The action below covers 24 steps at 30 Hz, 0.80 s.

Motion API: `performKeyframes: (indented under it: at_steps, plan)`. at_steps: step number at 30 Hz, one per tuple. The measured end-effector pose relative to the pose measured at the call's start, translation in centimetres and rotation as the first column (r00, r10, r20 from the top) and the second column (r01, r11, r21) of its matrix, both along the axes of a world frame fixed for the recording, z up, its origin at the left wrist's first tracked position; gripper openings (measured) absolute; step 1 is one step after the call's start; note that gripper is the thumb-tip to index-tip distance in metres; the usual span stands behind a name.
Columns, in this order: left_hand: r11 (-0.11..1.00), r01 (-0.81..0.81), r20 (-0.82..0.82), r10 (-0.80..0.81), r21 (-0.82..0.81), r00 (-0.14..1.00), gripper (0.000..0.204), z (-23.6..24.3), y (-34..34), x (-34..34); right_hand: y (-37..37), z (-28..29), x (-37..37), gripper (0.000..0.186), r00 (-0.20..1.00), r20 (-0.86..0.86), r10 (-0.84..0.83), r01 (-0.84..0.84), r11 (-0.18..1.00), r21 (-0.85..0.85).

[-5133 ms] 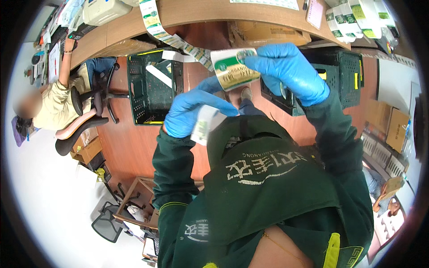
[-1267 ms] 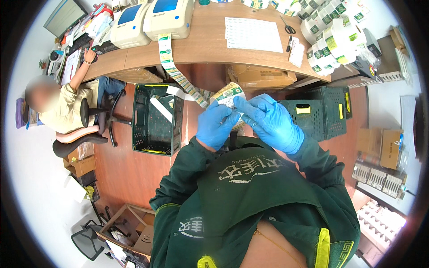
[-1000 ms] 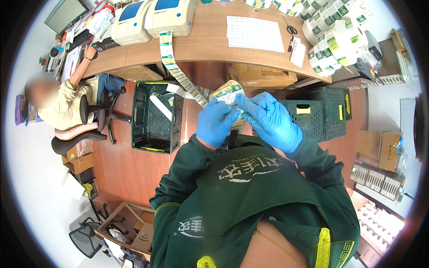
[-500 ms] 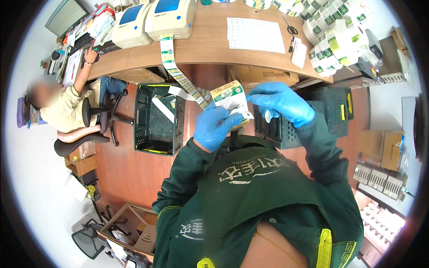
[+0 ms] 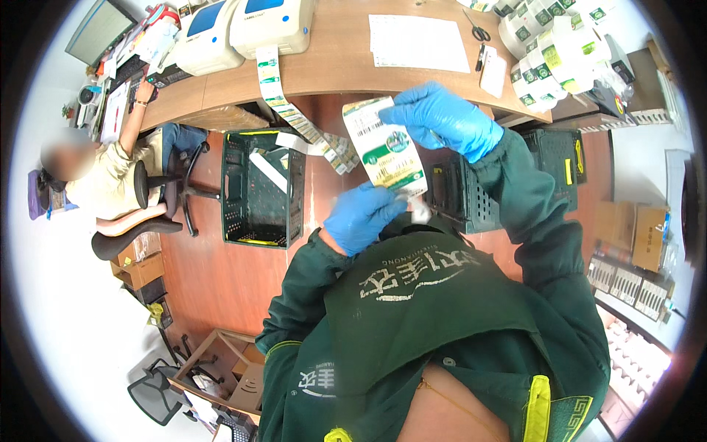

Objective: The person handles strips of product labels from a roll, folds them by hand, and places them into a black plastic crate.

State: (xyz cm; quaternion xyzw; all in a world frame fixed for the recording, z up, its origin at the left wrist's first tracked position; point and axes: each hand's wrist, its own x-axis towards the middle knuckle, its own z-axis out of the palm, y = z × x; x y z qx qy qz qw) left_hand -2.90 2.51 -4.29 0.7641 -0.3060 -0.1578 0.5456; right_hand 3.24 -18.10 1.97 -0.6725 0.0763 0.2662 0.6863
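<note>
A short strip of white, green and yellow printed labels stretches in front of my chest. My left hand, in a blue glove, pinches its lower end. At the upper right edge, the gloved fingers of my right hand close on the strip from the side. Beside my left fingertips is a small whitish, blurred piece, too unclear to name. A longer label strip hangs apart from my hands, running from a label printer down off the desk into loose folds.
On the wooden desk lie white sheets, scissors and stacked label rolls. A dark green crate stands on the floor at left; more crates are at right. Another person sits at far left.
The label strip is now stretched out and turned, showing more of its printed length. My right hand has moved left and up onto its edge. The view has shifted slightly.
</note>
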Motion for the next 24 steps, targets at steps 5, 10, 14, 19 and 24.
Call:
performKeyframes:
  at_steps: [5,10,14,19,24]
  plan:
    - [0.980,-0.175,0.055,0.181,-0.093,0.982,0.019,0.6,-0.7,0.1,0.7,2.5,-1.9,0.028,0.994,0.081,-0.075,0.079,0.996,-0.049]
    - [0.984,-0.169,0.237,0.177,-0.054,0.955,0.018,0.4,-1.0,0.7,0.8,1.8,-5.0,0.032,0.976,0.198,-0.096,0.081,0.993,0.081]
    - [0.987,-0.157,0.231,0.160,-0.031,0.960,0.014,1.0,-1.1,0.9,1.8,0.9,-5.9,0.036,0.962,0.219,-0.161,0.143,0.985,0.096]
    - [0.990,-0.132,0.236,0.139,-0.048,0.962,0.011,0.8,-1.3,1.4,2.3,-0.7,-5.9,0.040,0.889,0.444,-0.114,0.196,0.970,-0.143]
    - [0.993,-0.099,0.276,0.113,-0.063,0.954,0.012,0.7,-1.2,1.7,2.8,-1.6,-5.4,0.047,0.769,0.639,-0.012,0.281,0.904,-0.321]
